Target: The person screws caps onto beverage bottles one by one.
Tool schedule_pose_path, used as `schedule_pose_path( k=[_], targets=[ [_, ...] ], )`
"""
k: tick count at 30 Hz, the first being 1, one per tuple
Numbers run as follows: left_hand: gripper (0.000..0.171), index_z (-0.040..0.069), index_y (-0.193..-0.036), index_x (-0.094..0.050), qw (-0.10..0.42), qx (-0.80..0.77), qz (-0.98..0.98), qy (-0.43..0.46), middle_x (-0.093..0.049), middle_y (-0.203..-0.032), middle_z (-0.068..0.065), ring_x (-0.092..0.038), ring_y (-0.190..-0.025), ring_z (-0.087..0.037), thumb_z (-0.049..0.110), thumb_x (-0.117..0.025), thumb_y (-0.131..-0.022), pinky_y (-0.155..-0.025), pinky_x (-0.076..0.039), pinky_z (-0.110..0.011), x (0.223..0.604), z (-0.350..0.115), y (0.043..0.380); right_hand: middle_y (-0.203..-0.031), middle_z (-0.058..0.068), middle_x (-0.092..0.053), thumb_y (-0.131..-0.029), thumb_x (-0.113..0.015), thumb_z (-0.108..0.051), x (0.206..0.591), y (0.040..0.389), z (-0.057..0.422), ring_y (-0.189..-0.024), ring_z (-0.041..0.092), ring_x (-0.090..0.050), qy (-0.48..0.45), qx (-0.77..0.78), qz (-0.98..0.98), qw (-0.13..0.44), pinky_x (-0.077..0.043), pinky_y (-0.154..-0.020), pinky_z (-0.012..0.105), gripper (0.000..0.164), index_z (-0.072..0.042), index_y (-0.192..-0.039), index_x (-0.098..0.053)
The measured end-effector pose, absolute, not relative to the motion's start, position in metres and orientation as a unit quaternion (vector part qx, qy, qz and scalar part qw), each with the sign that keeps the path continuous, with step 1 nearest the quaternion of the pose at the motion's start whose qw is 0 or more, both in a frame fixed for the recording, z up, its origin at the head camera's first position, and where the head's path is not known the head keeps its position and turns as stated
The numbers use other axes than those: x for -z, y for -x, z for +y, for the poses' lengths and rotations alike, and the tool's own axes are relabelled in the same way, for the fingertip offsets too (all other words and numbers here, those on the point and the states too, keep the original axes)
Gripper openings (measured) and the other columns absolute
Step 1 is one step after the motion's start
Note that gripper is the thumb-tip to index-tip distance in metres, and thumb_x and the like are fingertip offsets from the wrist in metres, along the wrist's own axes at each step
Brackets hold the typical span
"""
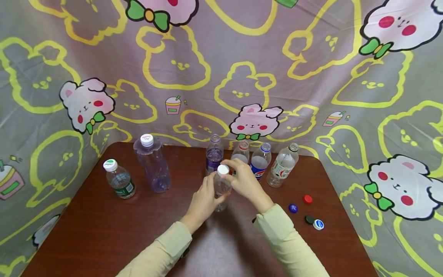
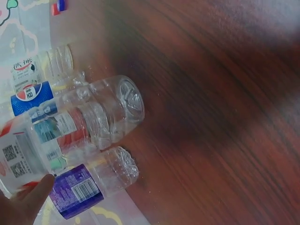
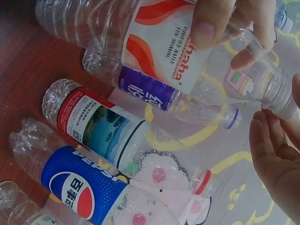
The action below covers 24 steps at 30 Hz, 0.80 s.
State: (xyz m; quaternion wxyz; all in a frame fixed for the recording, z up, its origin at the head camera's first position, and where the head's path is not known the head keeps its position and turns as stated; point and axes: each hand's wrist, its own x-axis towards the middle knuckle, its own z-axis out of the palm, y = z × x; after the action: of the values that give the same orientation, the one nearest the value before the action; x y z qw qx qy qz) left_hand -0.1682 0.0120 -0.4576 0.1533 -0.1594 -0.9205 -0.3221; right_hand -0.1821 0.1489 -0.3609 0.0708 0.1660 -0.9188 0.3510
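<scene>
A clear plastic water bottle (image 1: pixel 222 187) with a red and white label stands upright at the middle of the table. My left hand (image 1: pixel 203 199) grips its body, the thumb across the label in the right wrist view. At the top, my right hand (image 1: pixel 245 182) pinches the white bottle cap (image 1: pixel 223 169), which sits at the mouth. Just behind are uncapped bottles: a purple-labelled bottle (image 1: pixel 214 155), a bottle with a red neck ring (image 3: pixel 112 131) and a blue Pepsi bottle (image 3: pixel 84 183). In the left wrist view the held bottle's base (image 2: pixel 129 101) shows against them.
Further right stands another uncapped bottle (image 1: pixel 283 166). Loose on the right of the table (image 1: pixel 97 231) lie a red cap (image 1: pixel 307 199), a blue cap (image 1: pixel 293 208), a black cap (image 1: pixel 309 219) and a white-blue cap (image 1: pixel 318 224). Two capped bottles, one small (image 1: pixel 121 181), one tall (image 1: pixel 154 165), stand left.
</scene>
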Motion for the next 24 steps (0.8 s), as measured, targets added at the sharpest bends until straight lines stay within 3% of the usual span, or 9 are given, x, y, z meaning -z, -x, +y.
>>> schedule_pose_path(
  k=[5,11,18,24],
  targets=[
    [0.084,0.0,-0.14,-0.032,0.158,0.33,-0.916,0.166,-0.052,-0.123,-0.02,-0.064,-0.099,-0.034,0.032,-0.078,-0.078,-0.067,-0.057,-0.043,0.46,0.012,0.165,-0.103,0.015,-0.066,-0.081,-0.072,-0.005,0.361,0.18,0.148,-0.09,0.029,-0.061,-0.166,-0.361,-0.915,0.073,-0.051,-0.079,0.041,0.033,0.0,-0.113,-0.066],
    [0.089,-0.003,-0.141,-0.028,0.165,0.342,-0.914,0.141,-0.053,-0.119,-0.023,-0.063,-0.098,-0.035,0.03,-0.079,-0.077,-0.07,-0.056,-0.044,0.465,0.013,0.163,-0.105,0.016,-0.066,-0.081,-0.073,-0.009,0.365,0.179,0.148,-0.094,0.03,-0.063,-0.181,-0.37,-0.907,0.084,-0.052,-0.083,0.045,0.036,0.0,-0.115,-0.065],
    [0.081,-0.003,-0.133,-0.033,0.17,0.363,-0.909,0.116,-0.059,-0.114,-0.026,-0.065,-0.097,-0.037,0.032,-0.08,-0.076,-0.071,-0.055,-0.047,0.466,0.012,0.162,-0.11,0.015,-0.067,-0.082,-0.073,-0.011,0.368,0.18,0.151,-0.099,0.028,-0.064,-0.198,-0.37,-0.903,0.092,-0.052,-0.086,0.044,0.043,-0.002,-0.122,-0.062],
    [0.076,-0.002,-0.128,-0.036,0.172,0.372,-0.908,0.089,-0.06,-0.113,-0.027,-0.065,-0.097,-0.039,0.028,-0.081,-0.074,-0.073,-0.054,-0.049,0.463,0.005,0.165,-0.105,0.015,-0.069,-0.088,-0.067,-0.017,0.378,0.178,0.171,-0.096,0.027,-0.066,-0.122,-0.401,-0.902,0.102,-0.054,-0.084,0.041,0.036,0.0,-0.12,-0.061]
  ],
)
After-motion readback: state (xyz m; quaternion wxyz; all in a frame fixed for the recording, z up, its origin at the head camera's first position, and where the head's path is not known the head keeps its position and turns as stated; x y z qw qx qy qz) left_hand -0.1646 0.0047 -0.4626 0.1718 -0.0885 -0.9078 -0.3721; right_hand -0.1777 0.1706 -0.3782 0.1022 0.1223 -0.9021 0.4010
